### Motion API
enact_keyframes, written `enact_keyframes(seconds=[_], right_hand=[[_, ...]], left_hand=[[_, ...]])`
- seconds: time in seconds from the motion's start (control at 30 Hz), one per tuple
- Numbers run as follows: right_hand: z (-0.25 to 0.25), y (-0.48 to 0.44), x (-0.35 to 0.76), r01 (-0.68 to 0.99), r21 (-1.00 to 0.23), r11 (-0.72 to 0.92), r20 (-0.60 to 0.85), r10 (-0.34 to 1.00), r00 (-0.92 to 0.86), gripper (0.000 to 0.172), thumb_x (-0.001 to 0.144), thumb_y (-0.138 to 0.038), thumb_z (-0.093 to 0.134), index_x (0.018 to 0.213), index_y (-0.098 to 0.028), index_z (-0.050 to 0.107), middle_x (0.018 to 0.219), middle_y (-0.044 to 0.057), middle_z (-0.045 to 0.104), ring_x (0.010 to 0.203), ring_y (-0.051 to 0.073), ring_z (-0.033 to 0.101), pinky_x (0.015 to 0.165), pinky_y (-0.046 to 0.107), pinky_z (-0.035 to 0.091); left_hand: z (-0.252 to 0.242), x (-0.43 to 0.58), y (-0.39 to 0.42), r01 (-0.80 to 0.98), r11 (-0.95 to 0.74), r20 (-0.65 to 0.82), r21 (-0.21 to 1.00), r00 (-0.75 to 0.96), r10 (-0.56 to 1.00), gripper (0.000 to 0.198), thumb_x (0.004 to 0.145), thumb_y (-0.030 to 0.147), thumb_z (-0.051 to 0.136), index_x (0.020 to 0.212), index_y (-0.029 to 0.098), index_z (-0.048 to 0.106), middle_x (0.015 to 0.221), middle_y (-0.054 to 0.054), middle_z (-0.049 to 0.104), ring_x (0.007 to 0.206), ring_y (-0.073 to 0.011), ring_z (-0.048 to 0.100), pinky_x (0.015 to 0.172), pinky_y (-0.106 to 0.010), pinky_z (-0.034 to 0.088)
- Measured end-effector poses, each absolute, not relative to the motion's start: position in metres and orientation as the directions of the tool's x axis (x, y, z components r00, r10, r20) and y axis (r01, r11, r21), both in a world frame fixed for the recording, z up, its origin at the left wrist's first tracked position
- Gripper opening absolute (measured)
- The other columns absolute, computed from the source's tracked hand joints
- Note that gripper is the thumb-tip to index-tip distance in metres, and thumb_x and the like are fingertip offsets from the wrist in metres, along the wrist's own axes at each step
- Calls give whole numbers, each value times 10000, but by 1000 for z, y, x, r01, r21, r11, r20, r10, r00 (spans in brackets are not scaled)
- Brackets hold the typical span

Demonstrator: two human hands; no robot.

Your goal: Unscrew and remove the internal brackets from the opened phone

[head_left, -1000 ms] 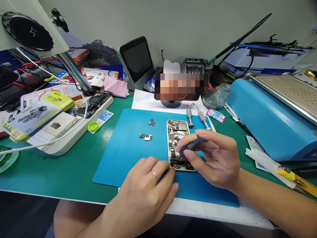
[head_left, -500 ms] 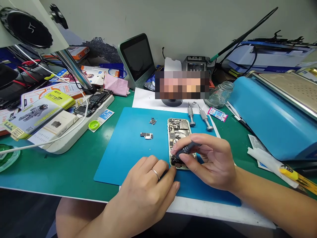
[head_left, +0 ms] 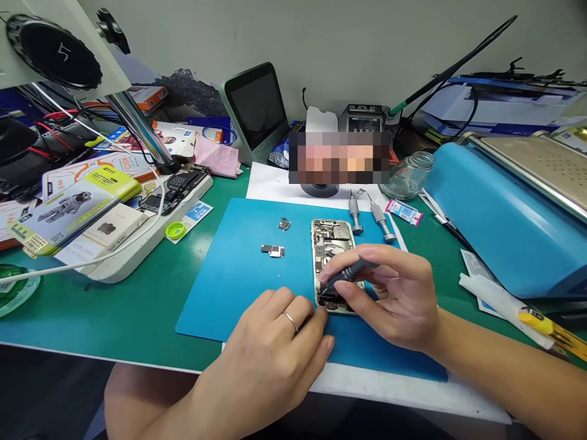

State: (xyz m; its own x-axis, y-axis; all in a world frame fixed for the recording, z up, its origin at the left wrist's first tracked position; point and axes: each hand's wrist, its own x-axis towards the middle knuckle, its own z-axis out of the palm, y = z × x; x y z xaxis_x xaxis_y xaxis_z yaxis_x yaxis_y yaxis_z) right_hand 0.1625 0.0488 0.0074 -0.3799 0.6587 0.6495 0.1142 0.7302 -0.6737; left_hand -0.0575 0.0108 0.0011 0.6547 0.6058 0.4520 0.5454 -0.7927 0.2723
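Note:
An opened phone (head_left: 337,233) with its inner parts bare lies on the blue mat (head_left: 215,287). In my right hand (head_left: 397,293) is a dark grey screwdriver (head_left: 351,273), pinched between thumb and fingers. It leans over the phone's lower part, tip pointing down to the left. My left hand (head_left: 275,342), fingers curled and a ring on one, rests at the phone's lower left corner with its fingertips against the edge. The fingers partly hide what they press on. Left of the phone lie a small metal bracket part (head_left: 274,251) and another small part (head_left: 284,224).
Two grey screwdrivers (head_left: 354,214) lie beyond the phone, near a glass jar (head_left: 408,174). A blue machine (head_left: 495,226) and a yellow cutter (head_left: 545,324) are at right. At left stand a microscope post (head_left: 144,134), boxes (head_left: 76,208) and a green cap (head_left: 175,230).
The whole view has shifted very slightly. Both hands keep their places at the phone, and the screwdriver stays over its lower part.

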Motion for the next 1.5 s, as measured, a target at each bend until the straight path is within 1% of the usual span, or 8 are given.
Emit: enact_keyframes(seconds=[0.33,0.57,0.67,0.77,0.83,0.97,1.33,1.5], right_hand=[[7,48,163,139,-685,715,632,679,-374,743,899,84,620,1509,-304,445,1074,50,712,925,192,748,676,316,716],[7,48,163,137,-690,711,626,681,-380,736,908,74,616,1511,-309,436,1080,50,692,909,172,735,676,297,714],[7,48,163,140,-695,705,618,685,-385,717,917,66,611,1510,-296,437,1074,55,696,908,171,735,674,294,712],[7,48,163,147,-695,704,614,687,-388,704,920,61,610,1506,-290,440,1058,55,701,905,174,733,678,300,709],[7,48,164,144,-693,707,619,685,-383,713,919,61,610,1510,-297,436,1061,54,702,908,177,733,685,306,708],[7,48,164,152,-681,716,630,679,-376,724,920,52,619,1521,-302,426,1065,52,705,907,179,736,685,303,701],[10,47,163,149,-668,729,645,667,-372,716,919,39,624,1519,-304,436,1054,45,721,900,182,752,693,296,698],[10,47,165,148,-664,733,649,663,-373,733,913,52,621,1525,-305,434,1055,48,719,913,185,754,715,309,705]], left_hand=[[0,-59,11,550,-789,461,275,645,610,240,1021,246,595,1205,110,669,966,-79,660,829,-216,541,674,-403,518],[3,-57,12,570,-770,447,287,631,634,344,1028,245,577,1331,91,631,1007,-99,663,830,-221,555,682,-423,557],[4,-58,12,567,-774,437,280,643,629,353,1033,239,566,1352,101,629,1138,-115,678,888,-228,565,720,-429,577],[3,-59,11,557,-788,444,263,656,611,358,1033,233,573,1364,111,633,1315,-97,668,1039,-252,573,848,-441,592],[1,-59,11,560,-788,436,255,661,610,368,1035,242,577,1377,118,634,1365,-69,666,1109,-266,564,922,-452,585],[-1,-58,12,558,-790,414,255,675,611,375,1039,245,574,1387,121,633,1386,-42,673,1143,-267,566,982,-459,578],[1,-58,12,559,-789,424,256,669,611,352,1039,258,570,1351,118,654,1355,-59,689,1126,-272,575,944,-466,598],[1,-57,12,558,-787,401,264,678,616,375,1047,262,559,1389,127,631,1400,-50,665,1153,-270,564,972,-467,588]])
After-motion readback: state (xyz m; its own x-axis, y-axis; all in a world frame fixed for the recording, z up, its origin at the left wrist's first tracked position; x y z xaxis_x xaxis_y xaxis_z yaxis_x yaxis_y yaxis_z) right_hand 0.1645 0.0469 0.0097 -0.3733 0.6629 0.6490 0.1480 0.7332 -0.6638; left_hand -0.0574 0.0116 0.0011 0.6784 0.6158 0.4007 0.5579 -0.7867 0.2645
